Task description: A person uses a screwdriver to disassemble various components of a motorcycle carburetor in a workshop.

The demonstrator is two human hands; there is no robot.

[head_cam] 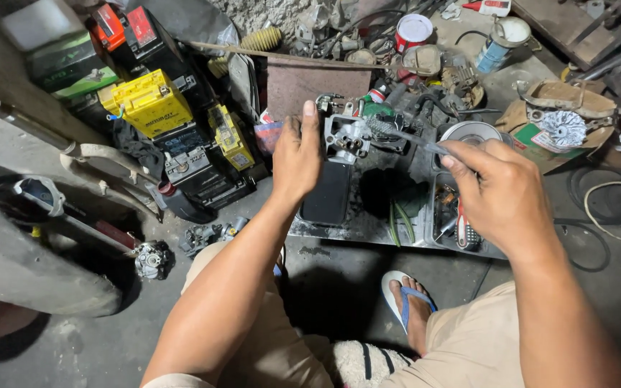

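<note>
Carburetor point(346, 136), grey metal and grimy, sits in my left hand point(296, 154), fingers wrapped around its side and thumb pointing up, raised above the metal tray point(368, 230) on the floor. My right hand point(501, 190) pinches a thin brush point(397, 133) by its handle, and the bristled end lies against the carburetor's top. Below, the tray holds dark liquid and a red-handled tool point(461, 223). 2 yellow batteries point(151, 102) stand to the left among black ones, and a red-and-white can point(412, 32) stands further back. My foot in a blue-strapped sandal point(405, 298) rests near the tray.
</note>
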